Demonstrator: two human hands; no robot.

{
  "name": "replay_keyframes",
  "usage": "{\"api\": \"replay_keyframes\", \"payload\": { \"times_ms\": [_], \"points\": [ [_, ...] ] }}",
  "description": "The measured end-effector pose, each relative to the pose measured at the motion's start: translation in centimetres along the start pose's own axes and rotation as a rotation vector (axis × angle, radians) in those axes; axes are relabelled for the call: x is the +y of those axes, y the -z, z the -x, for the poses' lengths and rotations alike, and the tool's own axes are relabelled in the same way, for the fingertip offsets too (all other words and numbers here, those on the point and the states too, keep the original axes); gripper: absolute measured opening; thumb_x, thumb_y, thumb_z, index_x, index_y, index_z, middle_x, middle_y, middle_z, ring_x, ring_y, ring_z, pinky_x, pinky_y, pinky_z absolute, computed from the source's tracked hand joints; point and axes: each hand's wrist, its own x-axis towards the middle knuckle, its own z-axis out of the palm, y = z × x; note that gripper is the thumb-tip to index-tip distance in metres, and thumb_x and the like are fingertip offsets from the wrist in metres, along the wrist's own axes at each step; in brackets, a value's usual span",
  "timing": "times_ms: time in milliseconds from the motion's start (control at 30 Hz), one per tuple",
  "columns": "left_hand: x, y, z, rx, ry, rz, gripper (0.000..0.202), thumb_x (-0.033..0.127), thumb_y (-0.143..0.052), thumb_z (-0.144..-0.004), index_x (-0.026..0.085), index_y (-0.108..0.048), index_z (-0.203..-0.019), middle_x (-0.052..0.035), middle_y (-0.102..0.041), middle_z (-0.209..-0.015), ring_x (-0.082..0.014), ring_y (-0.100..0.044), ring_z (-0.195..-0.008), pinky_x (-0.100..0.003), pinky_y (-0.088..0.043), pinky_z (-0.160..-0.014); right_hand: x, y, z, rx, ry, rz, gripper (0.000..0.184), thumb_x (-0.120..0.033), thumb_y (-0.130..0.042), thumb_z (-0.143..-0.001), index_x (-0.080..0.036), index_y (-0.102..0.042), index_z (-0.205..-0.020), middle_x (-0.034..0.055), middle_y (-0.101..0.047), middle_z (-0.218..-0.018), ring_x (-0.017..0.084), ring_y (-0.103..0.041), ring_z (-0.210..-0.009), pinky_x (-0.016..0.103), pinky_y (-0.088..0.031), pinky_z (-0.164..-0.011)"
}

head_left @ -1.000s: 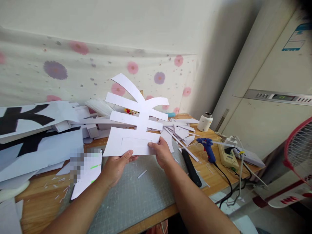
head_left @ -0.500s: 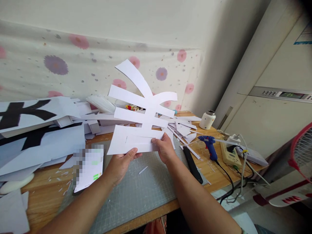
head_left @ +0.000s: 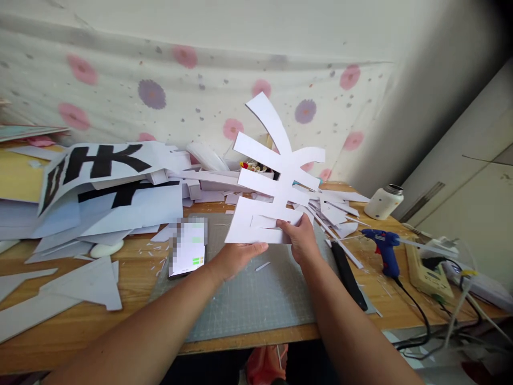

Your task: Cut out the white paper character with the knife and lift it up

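A white foam board cutout (head_left: 282, 179) shaped like a written character is held up, tilted, above the grey cutting mat (head_left: 256, 310). My left hand (head_left: 238, 259) grips its lower edge, thumb in front and fingers behind. My right hand (head_left: 301, 238) holds the lower right part, its thumb pressing the front face beside a cut-out section. Part of that section sits slightly off the surrounding board. Most of the right fingers are hidden behind the board. Below the hands, a thin white sliver (head_left: 263, 266) lies on the mat.
A phone (head_left: 188, 251) lies at the mat's left, a black cutter-like tool (head_left: 348, 275) at its right. Farther right are a blue glue gun (head_left: 382, 248), a white jar (head_left: 383, 202) and a power strip (head_left: 428, 272) with cables. Printed sheets (head_left: 116, 160) and board scraps (head_left: 336, 208) are piled behind.
My view has turned left, so the scene sits farther right. The cut section in the cutout's lower part now shows a gap at its edge, near my right thumb.
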Motion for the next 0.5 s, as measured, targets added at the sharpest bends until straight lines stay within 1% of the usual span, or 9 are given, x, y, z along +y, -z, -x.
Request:
{"api": "replay_keyframes", "payload": {
  "times_ms": [67, 133, 267, 400, 500],
  "points": [
    [0.6, 0.6, 0.0, -0.020, -0.016, -0.026, 0.045, 0.040, -0.080, -0.068, 0.022, -0.075, -0.109, -0.0092, -0.070, -0.125, -0.0348, -0.059, -0.124, -0.054, -0.039, -0.113, 0.1, 0.0, 0.0, -0.021, -0.014, -0.011, 0.056, -0.024, -0.084, -0.055, -0.023, -0.058, -0.105, 0.0056, -0.071, -0.110, 0.024, -0.064, -0.099, 0.037, -0.051, -0.087],
    [1.2, 1.2, 0.0, -0.030, -0.026, -0.051, 0.048, 0.035, -0.082, -0.066, 0.022, -0.074, -0.111, -0.0092, -0.070, -0.126, -0.0342, -0.059, -0.124, -0.052, -0.037, -0.115, 0.0, -0.1, 0.1, -0.042, -0.027, -0.034, 0.059, -0.023, -0.085, -0.054, -0.022, -0.058, -0.106, 0.0060, -0.071, -0.112, 0.024, -0.064, -0.100, 0.037, -0.051, -0.089],
    [2.4, 2.1, 0.1, -0.038, -0.029, -0.102, 0.054, 0.027, -0.086, -0.060, 0.025, -0.074, -0.112, -0.0088, -0.072, -0.120, -0.0354, -0.062, -0.120, -0.051, -0.043, -0.111, -0.3, -0.3, 0.3, -0.102, -0.105, -0.109, 0.056, -0.021, -0.084, -0.051, -0.020, -0.062, -0.103, 0.0065, -0.074, -0.107, 0.024, -0.066, -0.096, 0.036, -0.050, -0.088],
    [3.2, 2.4, 0.2, -0.068, -0.029, -0.151, 0.055, 0.025, -0.087, -0.057, 0.022, -0.073, -0.110, -0.0079, -0.075, -0.113, -0.0381, -0.064, -0.116, -0.055, -0.044, -0.108, -0.6, -0.4, 0.4, -0.126, -0.178, -0.171, 0.050, -0.017, -0.081, -0.049, -0.019, -0.066, -0.097, 0.0044, -0.075, -0.098, 0.021, -0.066, -0.087, 0.033, -0.049, -0.082],
    [3.8, 2.4, 0.1, -0.080, -0.012, -0.174, 0.067, 0.021, -0.090, -0.048, 0.022, -0.071, -0.112, -0.0070, -0.077, -0.105, -0.0397, -0.066, -0.109, -0.058, -0.048, -0.102, -0.5, -0.4, 0.3, -0.125, -0.184, -0.187, 0.046, -0.016, -0.080, -0.048, -0.020, -0.066, -0.092, 0.0027, -0.075, -0.093, 0.020, -0.066, -0.081, 0.032, -0.049, -0.079]
  ]
}}
